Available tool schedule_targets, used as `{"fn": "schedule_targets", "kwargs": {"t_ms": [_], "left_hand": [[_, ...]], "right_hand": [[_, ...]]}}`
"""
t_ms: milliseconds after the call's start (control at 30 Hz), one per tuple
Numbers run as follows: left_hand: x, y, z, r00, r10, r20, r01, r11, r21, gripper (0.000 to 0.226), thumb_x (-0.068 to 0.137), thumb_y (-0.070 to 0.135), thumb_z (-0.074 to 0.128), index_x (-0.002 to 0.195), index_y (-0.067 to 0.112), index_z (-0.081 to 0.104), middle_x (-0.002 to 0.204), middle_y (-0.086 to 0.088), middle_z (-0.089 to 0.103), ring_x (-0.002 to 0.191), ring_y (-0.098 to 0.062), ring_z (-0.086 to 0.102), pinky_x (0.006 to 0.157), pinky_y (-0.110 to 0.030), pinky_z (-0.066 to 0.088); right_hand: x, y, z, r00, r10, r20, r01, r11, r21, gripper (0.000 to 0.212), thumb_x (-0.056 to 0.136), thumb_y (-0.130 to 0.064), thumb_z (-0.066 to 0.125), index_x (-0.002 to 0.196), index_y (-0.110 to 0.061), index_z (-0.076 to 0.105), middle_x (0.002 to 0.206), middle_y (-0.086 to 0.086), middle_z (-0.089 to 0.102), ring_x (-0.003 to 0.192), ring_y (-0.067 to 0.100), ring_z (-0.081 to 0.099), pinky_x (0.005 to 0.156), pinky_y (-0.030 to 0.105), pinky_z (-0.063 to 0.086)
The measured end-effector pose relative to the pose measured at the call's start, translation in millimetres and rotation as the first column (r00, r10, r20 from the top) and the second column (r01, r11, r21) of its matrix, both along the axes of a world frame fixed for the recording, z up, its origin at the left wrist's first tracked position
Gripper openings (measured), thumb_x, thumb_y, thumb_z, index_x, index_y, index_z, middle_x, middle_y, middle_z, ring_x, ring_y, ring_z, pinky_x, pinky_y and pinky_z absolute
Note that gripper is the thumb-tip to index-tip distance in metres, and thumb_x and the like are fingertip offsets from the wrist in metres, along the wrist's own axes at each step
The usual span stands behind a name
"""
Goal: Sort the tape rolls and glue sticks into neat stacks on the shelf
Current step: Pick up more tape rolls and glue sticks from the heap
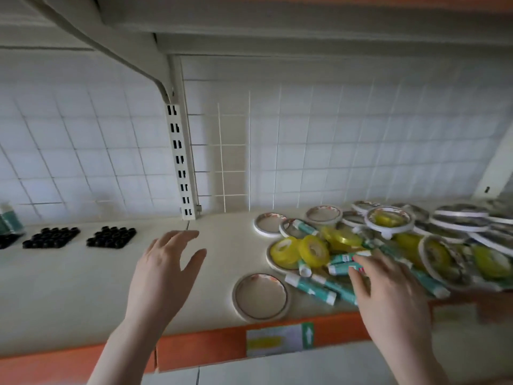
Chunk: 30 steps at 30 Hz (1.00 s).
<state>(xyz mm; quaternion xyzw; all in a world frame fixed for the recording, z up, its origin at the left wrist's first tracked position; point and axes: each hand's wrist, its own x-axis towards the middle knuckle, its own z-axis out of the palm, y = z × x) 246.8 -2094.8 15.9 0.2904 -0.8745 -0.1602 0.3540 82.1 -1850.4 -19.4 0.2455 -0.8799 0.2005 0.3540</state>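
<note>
A cream shelf (83, 287) with an orange edge stands against white wire grid. The left hand (163, 273) hovers open over bare shelf. The right hand (388, 290) rests spread, holding nothing, on teal glue sticks (313, 287) beside yellow tape rolls (299, 251).

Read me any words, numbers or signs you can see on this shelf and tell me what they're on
Shelf-edge tag: print too blurred to read.
Green sticker beside it: a white up arrow, no words.
Glue sticks: label print too small and blurred.
Tape rolls: no legible text.

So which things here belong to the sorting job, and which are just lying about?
Job:
- yellow tape rolls
- teal glue sticks
- flat white tape rolls
- shelf
- right hand reaching into the glue sticks
- left hand, open

Lying about:
- black ring clusters
- price label
</note>
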Motion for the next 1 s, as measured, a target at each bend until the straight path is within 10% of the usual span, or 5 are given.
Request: {"fn": "schedule_targets", "kwargs": {"t_ms": [633, 1000], "left_hand": [[-91, 71, -10, 0.903, -0.42, 0.097, 0.428, 0.899, -0.094, 0.039, 0.081, 0.031, 0.07, 0.118, 0.024, 0.063, 0.118, 0.007, 0.061, 0.108, -0.017, 0.056, 0.083, -0.025, 0.042], [-142, 92, -23, 0.907, -0.293, 0.303, 0.369, 0.899, -0.237, 0.055, 0.063, 0.049, 0.063, 0.109, 0.019, 0.068, 0.107, 0.003, 0.068, 0.089, -0.02, 0.067, 0.067, -0.029, 0.054]], "right_hand": [[-25, 53, -10, 1.0, 0.002, -0.02, -0.004, 0.997, -0.077, 0.018, 0.068, -0.003, 0.077, 0.085, -0.003, 0.072, 0.079, 0.014, 0.067, 0.069, 0.036, 0.064, 0.06, 0.042, 0.054], [-78, 68, -5, 0.984, 0.176, 0.029, -0.174, 0.982, -0.074, 0.022, 0.069, -0.005, 0.077, 0.091, -0.004, 0.072, 0.083, 0.009, 0.067, 0.072, 0.031, 0.064, 0.061, 0.038, 0.056]]}}
